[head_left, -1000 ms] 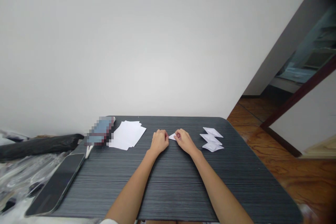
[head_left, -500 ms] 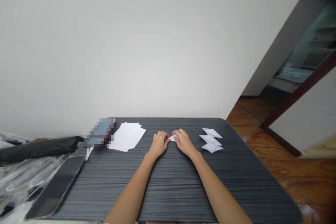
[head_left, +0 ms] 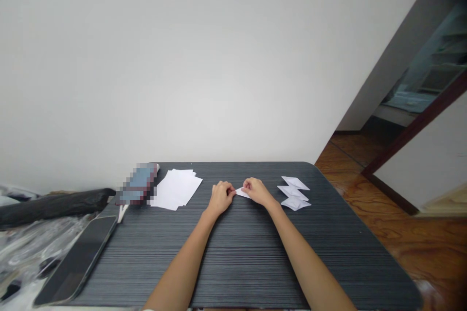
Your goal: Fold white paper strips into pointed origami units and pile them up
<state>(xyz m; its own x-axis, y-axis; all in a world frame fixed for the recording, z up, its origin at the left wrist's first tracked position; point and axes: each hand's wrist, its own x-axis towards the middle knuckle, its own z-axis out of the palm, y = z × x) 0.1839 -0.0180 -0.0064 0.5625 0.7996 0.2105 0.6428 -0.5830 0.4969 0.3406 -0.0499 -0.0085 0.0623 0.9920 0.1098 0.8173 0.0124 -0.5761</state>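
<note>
Between my two hands, low over the dark table, is a small folded piece of white paper (head_left: 240, 192). The fingers of my left hand (head_left: 222, 197) pinch its left end. My right hand (head_left: 257, 191) grips its right side, with thumb and fingers closed together and covering part of it. To the right of my right hand lie three folded white paper pieces (head_left: 295, 192) with pointed ends, one overlapping another in a column. Left of my left hand rests a loose stack of white paper sheets (head_left: 176, 189).
The dark ribbed table (head_left: 248, 262) stands against a white wall. At its left edge are a phone (head_left: 78, 260) and a partly blurred, red-edged item (head_left: 138, 184). Further left lie a long black bundle (head_left: 54, 206) and clear plastic wrapping (head_left: 58, 233).
My right hand has shifted slightly to the right along the folded paper, and its fingers have drawn together. More of the paper now shows between my hands. My left hand has barely moved.
</note>
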